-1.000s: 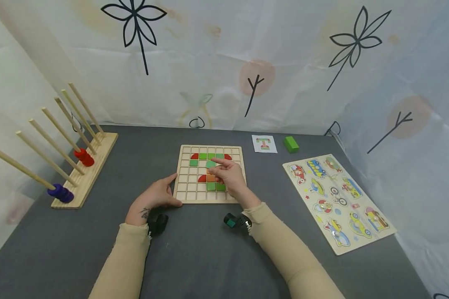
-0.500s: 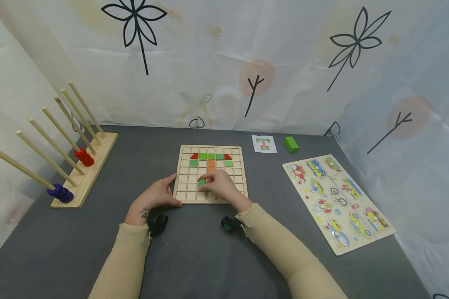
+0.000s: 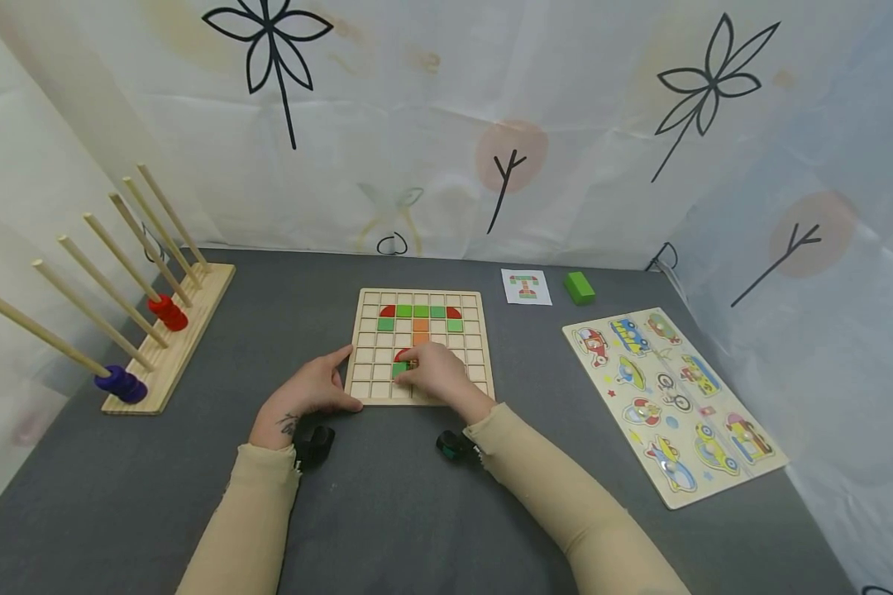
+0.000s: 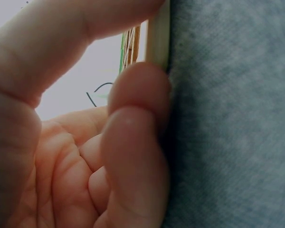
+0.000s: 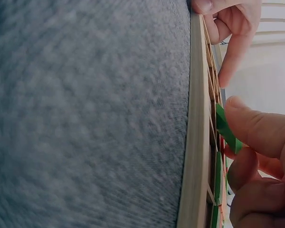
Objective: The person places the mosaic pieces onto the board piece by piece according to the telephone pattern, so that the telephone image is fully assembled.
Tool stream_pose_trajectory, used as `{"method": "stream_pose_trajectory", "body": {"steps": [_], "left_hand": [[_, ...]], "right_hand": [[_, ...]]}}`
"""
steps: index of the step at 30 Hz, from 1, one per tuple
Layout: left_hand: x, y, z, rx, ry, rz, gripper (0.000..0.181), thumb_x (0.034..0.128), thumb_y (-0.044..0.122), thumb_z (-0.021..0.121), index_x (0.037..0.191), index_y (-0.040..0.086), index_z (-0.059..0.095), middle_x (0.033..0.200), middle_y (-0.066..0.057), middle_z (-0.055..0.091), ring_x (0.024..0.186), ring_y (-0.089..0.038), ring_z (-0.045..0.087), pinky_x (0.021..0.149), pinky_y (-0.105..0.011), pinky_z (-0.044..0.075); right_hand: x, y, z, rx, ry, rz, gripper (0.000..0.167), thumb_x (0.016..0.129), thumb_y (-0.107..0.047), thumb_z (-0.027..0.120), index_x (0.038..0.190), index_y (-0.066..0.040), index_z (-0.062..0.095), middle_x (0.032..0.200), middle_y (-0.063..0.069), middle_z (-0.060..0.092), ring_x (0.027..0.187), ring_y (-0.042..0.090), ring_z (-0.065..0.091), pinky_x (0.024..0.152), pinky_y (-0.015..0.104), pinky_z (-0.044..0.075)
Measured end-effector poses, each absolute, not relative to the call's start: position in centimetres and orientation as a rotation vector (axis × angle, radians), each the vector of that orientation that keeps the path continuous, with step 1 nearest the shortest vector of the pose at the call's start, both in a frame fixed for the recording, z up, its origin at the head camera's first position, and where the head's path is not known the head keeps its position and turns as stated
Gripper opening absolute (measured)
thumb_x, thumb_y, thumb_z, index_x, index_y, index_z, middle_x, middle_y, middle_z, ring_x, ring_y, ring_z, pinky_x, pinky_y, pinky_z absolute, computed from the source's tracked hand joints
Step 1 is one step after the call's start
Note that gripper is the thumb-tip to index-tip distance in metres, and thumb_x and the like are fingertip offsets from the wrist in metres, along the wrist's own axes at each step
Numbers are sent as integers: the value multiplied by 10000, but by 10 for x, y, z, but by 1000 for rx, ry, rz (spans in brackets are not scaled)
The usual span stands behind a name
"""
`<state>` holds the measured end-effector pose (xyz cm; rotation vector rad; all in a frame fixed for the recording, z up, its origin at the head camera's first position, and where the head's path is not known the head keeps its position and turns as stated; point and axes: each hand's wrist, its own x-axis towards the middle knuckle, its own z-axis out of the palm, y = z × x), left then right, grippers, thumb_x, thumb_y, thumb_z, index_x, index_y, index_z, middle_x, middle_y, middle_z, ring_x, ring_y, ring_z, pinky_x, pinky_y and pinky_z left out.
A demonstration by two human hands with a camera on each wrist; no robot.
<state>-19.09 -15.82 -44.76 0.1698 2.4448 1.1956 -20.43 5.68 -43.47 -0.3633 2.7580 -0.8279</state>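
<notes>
A wooden grid board [image 3: 366, 307] lies on the dark table, with red, green and orange tiles in its cells. My left hand [image 3: 308, 390] holds the board's near left corner between thumb and index finger. Over the board's near part, my right hand [image 3: 441, 376] pinches a green square tile [image 3: 399, 368]. In the right wrist view this green tile [image 5: 226, 127] is tilted over a cell, below the thumb tip. Red rounded tiles [image 3: 388, 311] and green tiles [image 3: 420, 311] line an upper row, with orange tiles [image 3: 420, 326] below. The right hand covers some lower cells.
Left stands a wooden peg rack [image 3: 193, 330] with red rings [image 3: 167, 313] and purple rings [image 3: 121, 384]. A pattern card [image 3: 526, 287] and a green block [image 3: 579, 287] lie at the back right. Nearer is a vehicle puzzle board [image 3: 673, 405]. A white fabric backdrop [image 3: 417, 165] bounds the table.
My right hand has moved from the board's upper middle toward the near left, carrying the green tile, and then lowered slightly. My left hand has stayed at the corner.
</notes>
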Motion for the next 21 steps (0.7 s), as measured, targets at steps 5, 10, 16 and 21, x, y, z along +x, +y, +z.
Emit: {"method": "stream_pose_trajectory", "body": {"steps": [5, 10, 16, 21], "left_hand": [[-191, -159, -449, 161, 2459, 1175, 1052, 643, 90, 808, 1483, 57, 175, 609, -58, 532, 505, -153, 468, 487, -300, 403], [-191, -159, -449, 154, 2462, 1163, 1054, 640, 100, 811, 1482, 55, 179, 604, -52, 529, 503, -147, 463, 482, -297, 396], [-190, -160, -449, 147, 2460, 1173, 1056, 640, 95, 810, 1484, 65, 176, 610, -55, 535, 506, -148, 469, 486, -292, 398], [-189, -161, -448, 150, 2464, 1184, 1055, 639, 85, 813, 1482, 57, 179, 616, -67, 533, 512, -159, 468, 489, -298, 397]], "right_hand": [[-202, 55, -431, -404, 2776, -792, 407, 767, -322, 741, 1156, -222, 672, 1143, -24, 657, 905, 116, 608, 631, 255, 444], [-199, 57, -420, -419, 2763, -931, 520, 784, -311, 730, 1268, -184, 590, 812, 44, 664, 610, 129, 518, 508, 248, 365], [-203, 69, -405, -396, 2716, -1385, 508, 834, -244, 688, 1309, -137, 545, 526, -2, 429, 430, 111, 331, 453, 243, 291], [-206, 79, -403, -367, 2685, -1587, 426, 847, -209, 674, 1254, -119, 590, 532, 11, 444, 416, 123, 334, 446, 244, 292]]}}
